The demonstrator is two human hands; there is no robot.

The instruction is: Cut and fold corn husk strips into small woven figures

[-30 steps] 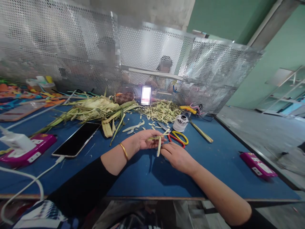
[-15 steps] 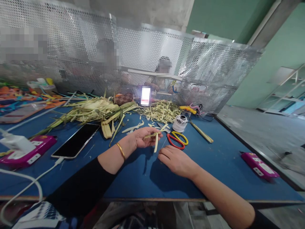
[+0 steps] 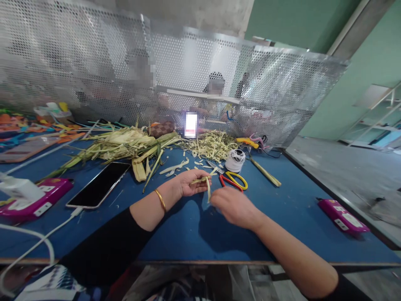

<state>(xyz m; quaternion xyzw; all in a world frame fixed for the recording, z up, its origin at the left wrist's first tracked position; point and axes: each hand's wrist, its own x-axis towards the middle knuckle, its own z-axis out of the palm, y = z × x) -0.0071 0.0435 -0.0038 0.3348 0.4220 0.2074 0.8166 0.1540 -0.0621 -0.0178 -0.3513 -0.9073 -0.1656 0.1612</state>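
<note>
My left hand (image 3: 194, 184), with a gold bangle at the wrist, is closed palm-up around a small bundle of twisted corn husk strips (image 3: 200, 180). One pale strip (image 3: 208, 191) hangs down from its fingertips. My right hand (image 3: 233, 205) is beside it, lower and to the right, fingers pinched together at the dangling strip's lower end. What those fingers hold is hidden and slightly blurred. Just beyond the hands lie red-and-yellow-handled scissors (image 3: 238, 180), partly covered by my right hand. A spool of white thread (image 3: 234, 160) stands behind the scissors.
Corn husks (image 3: 122, 140) are heaped at back left, with cut husk strips (image 3: 214, 147) piled at centre back. A charging phone (image 3: 100, 184) and purple power strips (image 3: 343, 217) lie on the blue table (image 3: 175, 242). A perforated metal screen (image 3: 194, 58) stands behind; people sit beyond it.
My right hand first drew away down and right from the strips, a thin thread showing between the hands. It has since moved back up to the hanging strip. My left hand shifted slightly left.
</note>
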